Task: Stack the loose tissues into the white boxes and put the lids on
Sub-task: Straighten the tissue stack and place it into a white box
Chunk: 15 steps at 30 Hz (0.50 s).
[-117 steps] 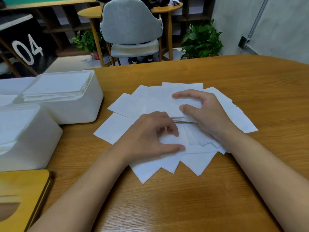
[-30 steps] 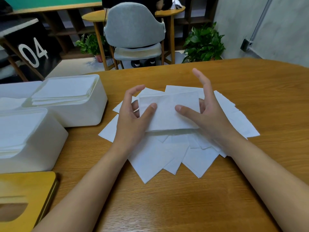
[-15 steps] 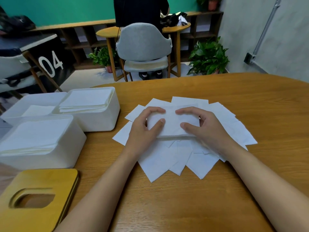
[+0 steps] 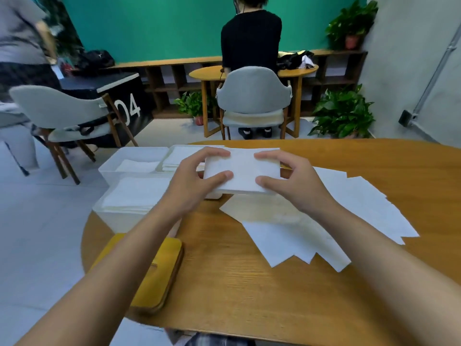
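I hold a squared stack of white tissues (image 4: 243, 172) in the air between both hands, above the table. My left hand (image 4: 193, 183) grips its left end, thumb on the near edge and fingers over the far edge. My right hand (image 4: 293, 182) grips its right end the same way. Loose tissues (image 4: 324, 221) lie fanned on the table below and to the right. Three white boxes stand at the left: a near one (image 4: 112, 218) full of tissues, a far left one (image 4: 109, 171) with a few, and a far middle one (image 4: 184, 152) partly behind my left hand.
A yellow wooden lid (image 4: 159, 270) with a slot lies near the table's left front edge, partly under my left forearm. The round wooden table (image 4: 249, 283) ends just left of the boxes. Chairs, plants and two other people are beyond it.
Both hands lifted the gathered tissue stack off the fanned pile and carried it up and left toward the boxes. The camera tilted up, showing more of the room.
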Available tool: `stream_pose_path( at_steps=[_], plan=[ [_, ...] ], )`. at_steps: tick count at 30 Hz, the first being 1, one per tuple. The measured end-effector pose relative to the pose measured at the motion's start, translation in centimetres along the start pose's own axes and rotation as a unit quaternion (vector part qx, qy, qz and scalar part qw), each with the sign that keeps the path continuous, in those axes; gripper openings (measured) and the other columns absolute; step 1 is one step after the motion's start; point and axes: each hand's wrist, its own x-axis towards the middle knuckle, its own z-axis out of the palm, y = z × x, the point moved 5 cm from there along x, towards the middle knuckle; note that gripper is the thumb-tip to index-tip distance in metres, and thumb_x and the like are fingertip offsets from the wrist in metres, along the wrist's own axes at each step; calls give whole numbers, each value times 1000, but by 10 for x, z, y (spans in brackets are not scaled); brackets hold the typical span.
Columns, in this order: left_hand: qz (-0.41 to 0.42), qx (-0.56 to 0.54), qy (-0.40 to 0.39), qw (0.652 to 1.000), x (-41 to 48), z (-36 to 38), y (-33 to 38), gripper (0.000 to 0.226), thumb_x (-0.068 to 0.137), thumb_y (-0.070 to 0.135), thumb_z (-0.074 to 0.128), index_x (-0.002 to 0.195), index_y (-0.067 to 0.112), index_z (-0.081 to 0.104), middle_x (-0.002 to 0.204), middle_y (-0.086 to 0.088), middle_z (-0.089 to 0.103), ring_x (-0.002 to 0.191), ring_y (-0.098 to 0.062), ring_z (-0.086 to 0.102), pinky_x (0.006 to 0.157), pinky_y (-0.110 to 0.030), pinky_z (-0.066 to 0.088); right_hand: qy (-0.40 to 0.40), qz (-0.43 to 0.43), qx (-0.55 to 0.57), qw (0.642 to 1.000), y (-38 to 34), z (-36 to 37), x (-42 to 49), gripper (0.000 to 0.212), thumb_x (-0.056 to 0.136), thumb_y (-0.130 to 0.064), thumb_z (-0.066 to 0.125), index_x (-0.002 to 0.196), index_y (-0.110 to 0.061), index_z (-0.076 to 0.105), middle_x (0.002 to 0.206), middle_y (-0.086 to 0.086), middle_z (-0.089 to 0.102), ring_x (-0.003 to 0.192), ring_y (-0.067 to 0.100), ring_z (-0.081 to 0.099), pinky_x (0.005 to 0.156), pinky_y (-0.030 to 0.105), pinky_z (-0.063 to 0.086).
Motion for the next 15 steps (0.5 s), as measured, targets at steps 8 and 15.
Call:
stream_pose_path(
  at_steps=[8,15],
  plan=[
    [-57,11,23,998,-4,-102,-24,36,92,27,81,123,41,70,133,10,62,101,-8,72,84,-31,62,-43,-10,5,999,-39,84,49,45,86,-22,84,126,-37,71,125,-24,59,105,11,66,87,35,62],
    [-91,59,116,987,11,-195,-69,32,88,30,86,118,32,76,125,9,71,120,-8,63,94,-27,53,-73,25,23,997,-59,159,104,50,82,-19,88,128,-30,69,116,-9,66,94,14,70,79,28,60]
  ],
)
